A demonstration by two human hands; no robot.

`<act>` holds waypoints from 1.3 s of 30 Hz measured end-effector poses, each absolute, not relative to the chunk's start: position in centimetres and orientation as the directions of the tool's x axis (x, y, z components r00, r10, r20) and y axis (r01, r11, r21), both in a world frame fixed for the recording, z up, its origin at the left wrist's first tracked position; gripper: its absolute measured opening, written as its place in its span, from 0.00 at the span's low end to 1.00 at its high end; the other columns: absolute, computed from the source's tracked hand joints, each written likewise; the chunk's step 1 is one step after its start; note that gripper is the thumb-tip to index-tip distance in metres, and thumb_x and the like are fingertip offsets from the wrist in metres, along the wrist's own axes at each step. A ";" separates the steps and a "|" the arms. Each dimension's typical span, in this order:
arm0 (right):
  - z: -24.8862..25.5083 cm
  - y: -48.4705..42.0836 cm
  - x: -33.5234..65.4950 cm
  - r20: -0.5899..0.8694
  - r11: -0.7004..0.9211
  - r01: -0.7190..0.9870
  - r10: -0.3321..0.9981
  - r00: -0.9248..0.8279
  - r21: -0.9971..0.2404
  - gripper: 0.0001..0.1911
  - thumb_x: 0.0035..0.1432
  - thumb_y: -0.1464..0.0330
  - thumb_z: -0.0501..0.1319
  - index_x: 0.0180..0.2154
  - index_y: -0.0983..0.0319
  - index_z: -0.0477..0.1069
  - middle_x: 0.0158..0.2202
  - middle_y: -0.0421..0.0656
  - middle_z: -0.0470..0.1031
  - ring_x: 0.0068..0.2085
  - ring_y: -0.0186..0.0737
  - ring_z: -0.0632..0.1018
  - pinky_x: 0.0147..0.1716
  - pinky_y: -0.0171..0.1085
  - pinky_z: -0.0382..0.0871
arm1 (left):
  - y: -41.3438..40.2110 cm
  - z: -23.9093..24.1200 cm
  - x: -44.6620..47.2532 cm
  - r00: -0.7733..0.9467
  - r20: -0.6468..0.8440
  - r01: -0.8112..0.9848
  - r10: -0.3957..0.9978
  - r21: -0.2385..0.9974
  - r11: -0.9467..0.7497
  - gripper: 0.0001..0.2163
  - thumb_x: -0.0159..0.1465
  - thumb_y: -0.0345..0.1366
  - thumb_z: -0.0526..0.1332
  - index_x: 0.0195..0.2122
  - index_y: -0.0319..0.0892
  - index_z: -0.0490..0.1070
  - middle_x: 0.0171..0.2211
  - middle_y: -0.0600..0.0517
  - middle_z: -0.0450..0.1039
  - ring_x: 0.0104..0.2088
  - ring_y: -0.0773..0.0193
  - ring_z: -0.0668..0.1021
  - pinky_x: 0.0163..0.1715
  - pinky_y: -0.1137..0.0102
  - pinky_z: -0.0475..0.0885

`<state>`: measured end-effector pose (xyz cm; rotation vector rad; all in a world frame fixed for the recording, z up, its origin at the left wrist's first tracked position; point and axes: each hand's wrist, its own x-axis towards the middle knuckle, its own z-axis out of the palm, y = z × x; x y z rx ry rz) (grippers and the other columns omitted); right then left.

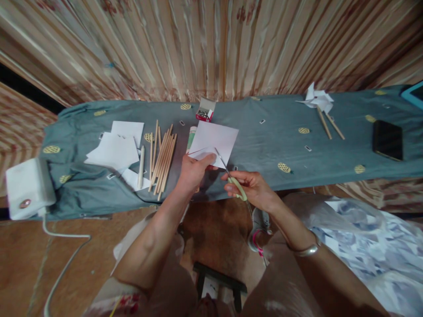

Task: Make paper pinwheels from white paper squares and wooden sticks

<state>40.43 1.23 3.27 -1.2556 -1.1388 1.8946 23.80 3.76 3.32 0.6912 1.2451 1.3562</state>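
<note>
My left hand point(194, 169) pinches a white square sheet of paper point(216, 137) by its near left side, thumb on top. My right hand point(249, 187) is closed around the pale green handles of a pair of scissors point(237, 187). The metal blades reach up to the sheet's near edge, close to my left thumb. Partly behind the paper lies a green and white tube point(191, 137). Left of my left hand is a bunch of wooden sticks point(164, 163), with a white stick-like piece point(141, 167) beside it.
White papers point(114, 149) lie at left on the grey-green cloth point(264, 145). A small open box of metal bits point(205, 110) stands at the back. At right are paper pinwheels point(319, 100) on sticks and a phone point(387, 140). A white corded device point(30, 188) sits at the left edge.
</note>
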 end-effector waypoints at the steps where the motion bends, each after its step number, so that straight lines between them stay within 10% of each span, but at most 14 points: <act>1: 3.3 1.2 40.4 -0.413 -0.454 -0.017 0.827 -0.382 -0.891 0.25 0.31 0.56 0.79 0.31 0.61 0.79 0.21 0.34 0.73 0.22 0.27 0.73 0.24 0.31 0.69 | 3.8 3.4 23.8 -0.212 -0.252 -0.328 0.944 0.929 0.174 0.14 0.42 0.36 0.70 0.30 0.39 0.76 0.30 0.51 0.78 0.27 0.64 0.77 0.23 0.72 0.75; 26: 3.0 0.7 41.3 -0.381 -0.361 0.137 0.796 -0.471 -0.923 0.25 0.42 0.53 0.75 0.38 0.62 0.76 0.22 0.34 0.69 0.25 0.28 0.69 0.25 0.30 0.61 | 4.4 3.3 22.9 -0.264 -0.188 -0.378 0.946 0.922 0.078 0.10 0.43 0.38 0.69 0.26 0.42 0.74 0.27 0.53 0.77 0.29 0.63 0.77 0.29 0.71 0.73; 39: 3.4 3.8 44.0 -0.173 -0.181 -0.082 0.981 -0.091 -0.980 0.26 0.44 0.45 0.71 0.34 0.60 0.77 0.26 0.39 0.79 0.27 0.31 0.73 0.30 0.32 0.67 | 4.5 2.1 23.3 -0.206 -0.213 -0.380 0.955 0.917 0.122 0.14 0.39 0.38 0.73 0.27 0.41 0.78 0.29 0.50 0.80 0.30 0.60 0.78 0.34 0.67 0.74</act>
